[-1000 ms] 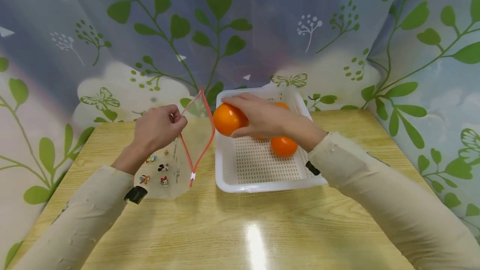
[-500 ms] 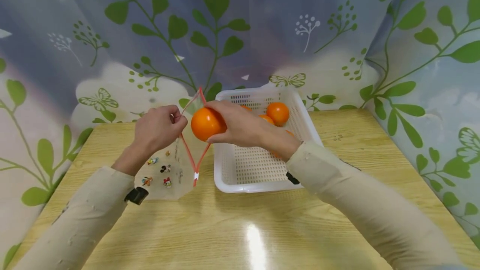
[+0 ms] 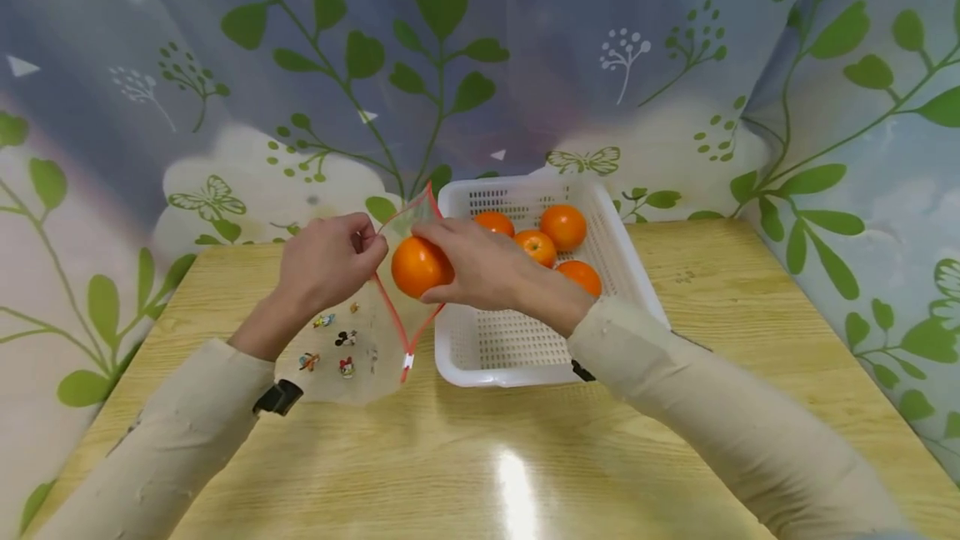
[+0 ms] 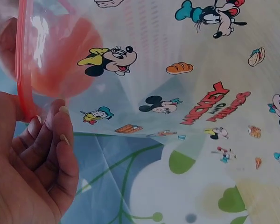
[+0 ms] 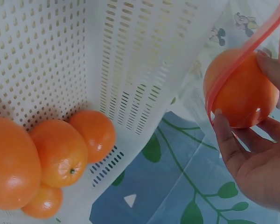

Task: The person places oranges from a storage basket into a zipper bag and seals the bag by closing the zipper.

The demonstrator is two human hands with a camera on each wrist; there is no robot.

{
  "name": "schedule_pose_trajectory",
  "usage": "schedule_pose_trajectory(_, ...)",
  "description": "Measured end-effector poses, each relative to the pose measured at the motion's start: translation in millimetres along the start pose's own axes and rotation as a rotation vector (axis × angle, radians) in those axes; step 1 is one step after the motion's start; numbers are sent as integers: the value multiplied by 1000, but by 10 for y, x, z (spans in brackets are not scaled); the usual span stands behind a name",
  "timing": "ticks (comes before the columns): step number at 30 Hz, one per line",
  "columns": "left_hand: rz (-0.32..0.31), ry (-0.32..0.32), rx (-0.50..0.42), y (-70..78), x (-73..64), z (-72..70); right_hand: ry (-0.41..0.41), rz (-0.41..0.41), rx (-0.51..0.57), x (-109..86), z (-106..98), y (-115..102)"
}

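Note:
My left hand (image 3: 318, 265) pinches the red zip edge of a clear cartoon-printed zip bag (image 3: 326, 382), whose mouth gapes toward the basket. My right hand (image 3: 483, 265) grips an orange (image 3: 420, 267) from its right side, fingers and thumb spread round it. In the right wrist view the orange (image 5: 245, 93) sits in the bag's mouth, with the red edge (image 5: 231, 70) crossing in front of it. Through the clear film in the left wrist view, the orange (image 4: 70, 65) shows blurred just inside the red edge. A white slider (image 3: 408, 361) sits at the zip's near end.
Right of the bag stands a white perforated plastic basket (image 3: 487, 376) holding several oranges (image 3: 563, 227), its left rim close beside the bag mouth. Both stand on a wood-grain table (image 3: 420, 457). A leaf-patterned curtain (image 3: 540, 65) hangs behind the table.
My right hand has carried the orange left from above the basket into the bag's mouth, then slightly lower. My left hand keeps its pinch on the bag edge.

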State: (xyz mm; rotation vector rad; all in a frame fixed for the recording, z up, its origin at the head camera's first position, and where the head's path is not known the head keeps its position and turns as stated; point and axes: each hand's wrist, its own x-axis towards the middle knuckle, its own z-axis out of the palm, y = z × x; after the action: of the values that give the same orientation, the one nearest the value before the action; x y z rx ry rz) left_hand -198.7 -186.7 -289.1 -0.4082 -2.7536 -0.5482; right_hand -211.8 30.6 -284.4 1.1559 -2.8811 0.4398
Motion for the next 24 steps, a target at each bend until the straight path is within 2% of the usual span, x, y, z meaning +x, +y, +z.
schedule_pose_trajectory(9,15,3,11,48,15,12,-1,19,-37,-28,56,41)
schedule_pose_trajectory(24,26,27,-4,1,-33,-9,1,19,-29,-15,90,43)
